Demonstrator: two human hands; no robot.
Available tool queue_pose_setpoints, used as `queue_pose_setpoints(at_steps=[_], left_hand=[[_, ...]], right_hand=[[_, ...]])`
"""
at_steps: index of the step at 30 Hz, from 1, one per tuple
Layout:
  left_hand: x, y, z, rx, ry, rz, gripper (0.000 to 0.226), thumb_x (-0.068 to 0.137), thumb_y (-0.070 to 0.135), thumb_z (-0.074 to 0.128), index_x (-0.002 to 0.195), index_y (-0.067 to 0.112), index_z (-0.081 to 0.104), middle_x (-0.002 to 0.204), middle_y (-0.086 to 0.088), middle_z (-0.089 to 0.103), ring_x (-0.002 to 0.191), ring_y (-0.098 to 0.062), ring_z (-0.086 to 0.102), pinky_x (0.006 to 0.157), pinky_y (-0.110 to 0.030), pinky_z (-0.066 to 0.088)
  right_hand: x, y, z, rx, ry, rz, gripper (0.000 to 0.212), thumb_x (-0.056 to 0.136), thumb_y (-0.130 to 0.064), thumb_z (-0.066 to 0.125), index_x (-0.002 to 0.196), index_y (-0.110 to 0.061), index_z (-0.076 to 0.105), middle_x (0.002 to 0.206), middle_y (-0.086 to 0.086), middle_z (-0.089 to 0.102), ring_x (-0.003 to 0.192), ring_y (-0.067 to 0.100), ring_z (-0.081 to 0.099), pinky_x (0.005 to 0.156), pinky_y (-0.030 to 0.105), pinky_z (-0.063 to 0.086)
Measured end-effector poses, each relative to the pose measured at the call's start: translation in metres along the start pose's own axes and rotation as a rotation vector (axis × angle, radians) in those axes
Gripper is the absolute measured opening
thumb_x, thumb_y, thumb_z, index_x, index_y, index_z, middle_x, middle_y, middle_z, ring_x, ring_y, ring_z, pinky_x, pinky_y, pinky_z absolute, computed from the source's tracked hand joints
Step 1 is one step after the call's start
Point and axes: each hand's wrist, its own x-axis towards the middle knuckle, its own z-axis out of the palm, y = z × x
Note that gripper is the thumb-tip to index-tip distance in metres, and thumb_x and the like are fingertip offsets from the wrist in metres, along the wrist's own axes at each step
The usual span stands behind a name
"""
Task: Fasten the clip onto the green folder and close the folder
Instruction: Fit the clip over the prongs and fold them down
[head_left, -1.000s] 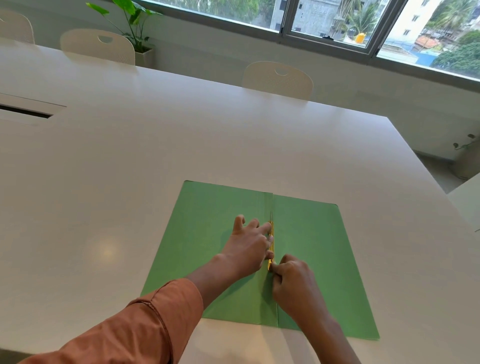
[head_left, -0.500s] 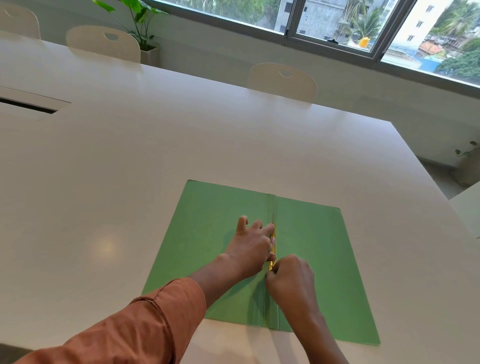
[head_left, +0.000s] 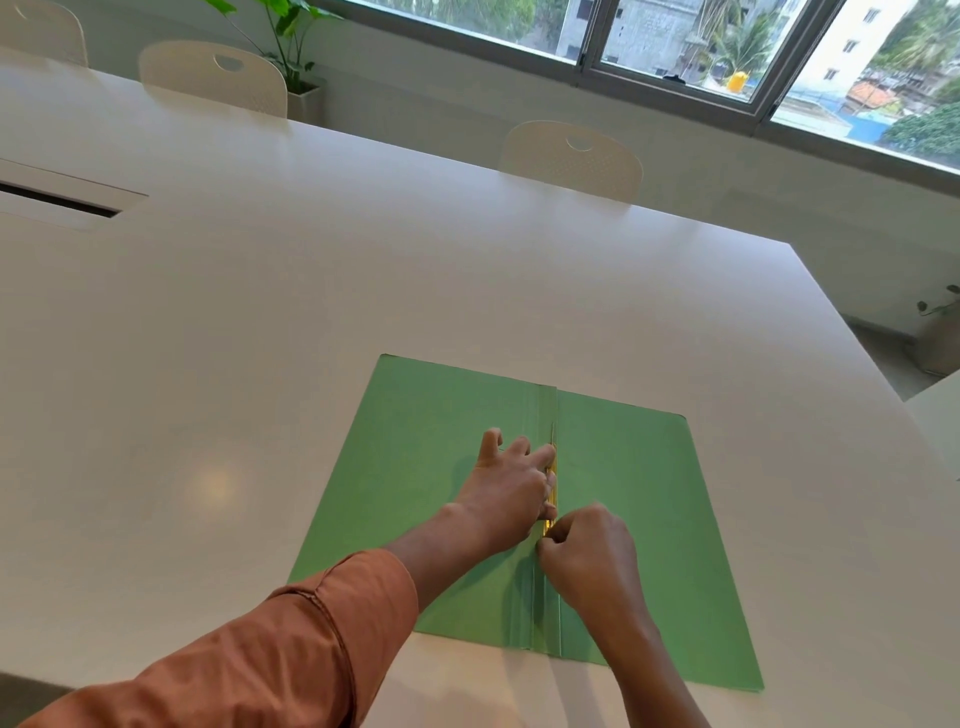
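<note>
Left hand (head_left: 511, 480) flat, fingers spread, pressing on the gold clip (head_left: 552, 486) along the centre crease. Right hand (head_left: 589, 553) curled narrow, pinching the clip's near end. Green folder (head_left: 649, 519) lying open in the lower middle of the frame, on a white table (head_left: 311, 322). Orange sleeve (head_left: 260, 660) at lower left. Chairs (head_left: 571, 158) and window (head_left: 675, 47) along the top.

Folder: we see the green folder (head_left: 441, 467) lying open and flat on the white table (head_left: 260, 338).
Clip: our left hand (head_left: 514, 483) presses the yellow clip (head_left: 552, 499) along the spine.
Right hand: our right hand (head_left: 592, 556) pinches the clip's near end.
</note>
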Motion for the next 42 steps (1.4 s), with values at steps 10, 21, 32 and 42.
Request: queue_pose_setpoints(at_steps=[10, 21, 32, 42], left_hand=[[-0.001, 0.000, -0.001, 0.011, -0.009, 0.002, 0.038, 0.102, 0.048, 0.052, 0.124, 0.023, 0.070, 0.133, 0.006, 0.052, 0.119, -0.020, 0.047, 0.097, -0.048, 0.019], [0.000, 0.000, -0.001, 0.007, -0.015, 0.005, 0.039, 0.101, 0.048, 0.054, 0.125, 0.023, 0.070, 0.135, 0.006, 0.052, 0.120, -0.019, 0.047, 0.098, -0.047, 0.019], [-0.001, 0.002, -0.006, 0.021, -0.028, -0.002, 0.035, 0.103, 0.041, 0.051, 0.126, 0.022, 0.070, 0.135, 0.005, 0.052, 0.123, -0.021, 0.046, 0.101, -0.049, 0.020], [0.000, 0.000, -0.003, 0.028, -0.018, 0.002, 0.037, 0.100, 0.048, 0.055, 0.120, 0.022, 0.072, 0.133, 0.004, 0.054, 0.120, -0.022, 0.048, 0.098, -0.049, 0.021]], right_hand=[[-0.002, 0.017, -0.003, -0.008, 0.037, -0.053, 0.018, 0.079, -0.008, 0.069, 0.068, -0.012, 0.082, 0.058, 0.006, 0.072, 0.049, 0.021, 0.060, 0.055, 0.039, 0.055], [-0.010, 0.006, 0.003, -0.018, 0.041, -0.040, 0.027, 0.078, -0.005, 0.067, 0.051, -0.010, 0.067, 0.047, 0.001, 0.054, 0.044, 0.015, 0.048, 0.043, 0.023, 0.035], [-0.014, -0.013, 0.011, -0.069, 0.085, -0.047, 0.030, 0.083, -0.005, 0.063, 0.056, -0.017, 0.056, 0.047, -0.008, 0.040, 0.040, 0.008, 0.036, 0.038, 0.021, 0.033], [-0.016, 0.011, 0.007, 0.032, 0.155, -0.059, 0.014, 0.085, -0.009, 0.072, 0.082, -0.013, 0.085, 0.069, 0.001, 0.067, 0.061, 0.011, 0.058, 0.053, 0.018, 0.036]])
